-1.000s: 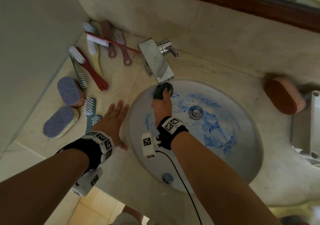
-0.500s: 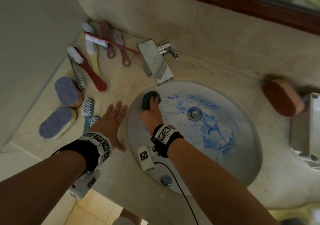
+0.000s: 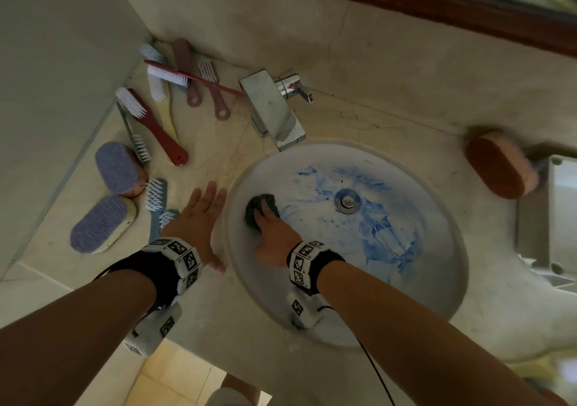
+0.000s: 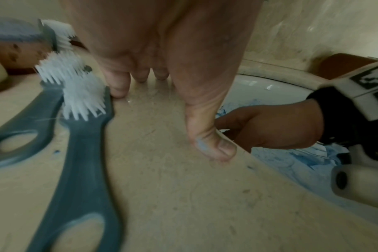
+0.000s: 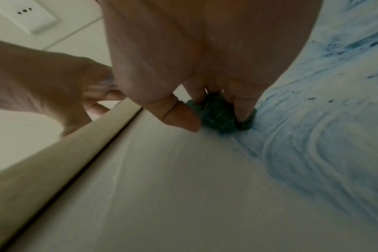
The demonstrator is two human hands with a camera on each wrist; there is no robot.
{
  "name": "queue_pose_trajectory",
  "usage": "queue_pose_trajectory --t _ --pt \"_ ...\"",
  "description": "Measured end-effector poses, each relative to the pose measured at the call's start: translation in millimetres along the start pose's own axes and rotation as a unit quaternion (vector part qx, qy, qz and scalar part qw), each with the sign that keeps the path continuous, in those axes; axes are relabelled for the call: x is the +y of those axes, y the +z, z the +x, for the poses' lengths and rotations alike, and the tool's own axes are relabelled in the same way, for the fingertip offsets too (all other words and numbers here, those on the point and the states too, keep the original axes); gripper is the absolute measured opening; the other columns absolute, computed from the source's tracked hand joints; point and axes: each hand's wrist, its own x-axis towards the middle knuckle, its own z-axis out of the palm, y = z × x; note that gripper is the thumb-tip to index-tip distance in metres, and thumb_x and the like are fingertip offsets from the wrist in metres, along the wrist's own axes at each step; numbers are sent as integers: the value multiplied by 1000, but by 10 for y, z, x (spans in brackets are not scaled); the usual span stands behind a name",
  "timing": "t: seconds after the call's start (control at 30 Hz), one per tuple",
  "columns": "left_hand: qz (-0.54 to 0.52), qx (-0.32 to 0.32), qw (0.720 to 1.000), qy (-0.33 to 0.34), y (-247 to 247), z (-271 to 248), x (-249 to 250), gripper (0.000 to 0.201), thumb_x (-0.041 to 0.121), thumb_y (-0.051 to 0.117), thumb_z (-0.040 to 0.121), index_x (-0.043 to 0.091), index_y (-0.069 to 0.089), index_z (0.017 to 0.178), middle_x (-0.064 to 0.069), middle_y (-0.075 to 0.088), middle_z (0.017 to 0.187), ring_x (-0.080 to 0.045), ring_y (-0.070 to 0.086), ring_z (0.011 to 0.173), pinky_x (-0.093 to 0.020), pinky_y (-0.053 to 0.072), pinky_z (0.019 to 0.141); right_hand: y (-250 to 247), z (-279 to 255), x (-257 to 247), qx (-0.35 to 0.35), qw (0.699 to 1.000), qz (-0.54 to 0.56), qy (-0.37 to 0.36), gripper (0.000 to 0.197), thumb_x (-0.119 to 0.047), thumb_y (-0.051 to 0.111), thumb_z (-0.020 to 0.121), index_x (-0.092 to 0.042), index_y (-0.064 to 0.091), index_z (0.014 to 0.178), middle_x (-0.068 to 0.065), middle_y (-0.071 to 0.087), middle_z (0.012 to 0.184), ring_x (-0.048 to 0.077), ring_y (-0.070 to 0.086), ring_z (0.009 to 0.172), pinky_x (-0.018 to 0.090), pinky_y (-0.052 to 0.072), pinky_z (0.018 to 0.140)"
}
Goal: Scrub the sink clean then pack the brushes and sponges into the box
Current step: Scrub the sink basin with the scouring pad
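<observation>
No legible text, brand name, number or label appears in any view.

The only printed markings are black-and-white square coded patterns. They stand on the white wristband blocks [image 3: 179,257] of the left arm, on those of the right arm [image 3: 302,263], and on the white camera housings hanging below each wrist. These patterns carry no readable characters.

A small red dot [image 3: 291,85] marks the chrome lever of the tap; no lettering accompanies it.

The brushes, sponges, sink and box show no print.
</observation>
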Motion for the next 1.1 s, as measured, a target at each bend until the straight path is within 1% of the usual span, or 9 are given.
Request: queue_pose_trajectory --t 0.1,0.23,0.37,0.5,0.6,0.77,0.87,1.0,1.1 --pt "-2 -1 1000 0 -2 2 1 152 53 88 56 19 -28 148 0 -36 154 -26 -23 146 -44 8 121 -74 100 -13 29 999 12 17 90 -20 58 90 -16 -3 155 -1 -23 160 29 0 149 42 24 118" --pt "0 -3 1000 -1 1 23 -14 153 54 89 54 21 -28 148 0 -36 154 -27 -22 146 -46 10 120 -183 156 -31 50 996 67 28 82 -20 54 93 -16 2 156 0 -21 160 29 -3 150 39 14 121" --pt "3 -6 1000 -5 -6 25 5 153 52 89 54 20 -28 148 -1 -35 154 -28 -21 146 -46 11 120 -53 -40 35 -3 998 -62 -7 81 -23 54 92 -14 4 156 3 -15 162 30 -1 149 39 9 121" --pt "0 -6 1000 -6 -8 18 1 153 50 90 54 20 -27 149 -1 -35 154 -28 -21 146 -46 11 120 118 -171 204 -77 990 -113 -26 88 -24 58 91 -18 0 156 0 -19 161 32 0 149 44 16 120" --pt "1 -4 1000 -5 -3 19 13 153 50 90 55 20 -26 149 -1 -35 154 -28 -21 146 -45 10 120 97 -59 193 -61 992 -108 -9 96 -22 61 88 -19 -8 155 -2 -27 159 34 -7 149 49 22 118" --pt "5 -3 1000 -6 9 34 -6 153 52 89 54 21 -27 149 -1 -35 154 -28 -21 146 -48 12 120 -183 103 69 -20 998 -55 16 90 -22 55 91 -16 -7 155 0 -28 158 33 -8 149 45 14 121" --pt "4 -6 1000 -2 18 45 -19 154 53 89 53 21 -27 149 -1 -35 154 -28 -21 146 -49 12 120 -81 -29 61 -43 997 -69 3 87 -22 54 91 -19 -4 156 -3 -25 159 31 -5 149 43 16 121" --pt "9 -10 1000 0 15 49 -27 153 53 89 54 19 -28 148 -2 -36 154 -29 -22 145 -46 8 119 99 -215 139 -89 987 -132 -31 88 -25 57 90 -17 -1 156 0 -22 160 34 10 148 43 24 118" --pt "13 -15 1000 -1 15 56 -19 154 53 88 54 19 -28 148 -3 -36 154 -30 -22 145 -47 8 119 125 -195 163 -89 986 -141 -31 96 -24 61 88 -16 -7 155 1 -25 159 34 1 149 45 23 118"
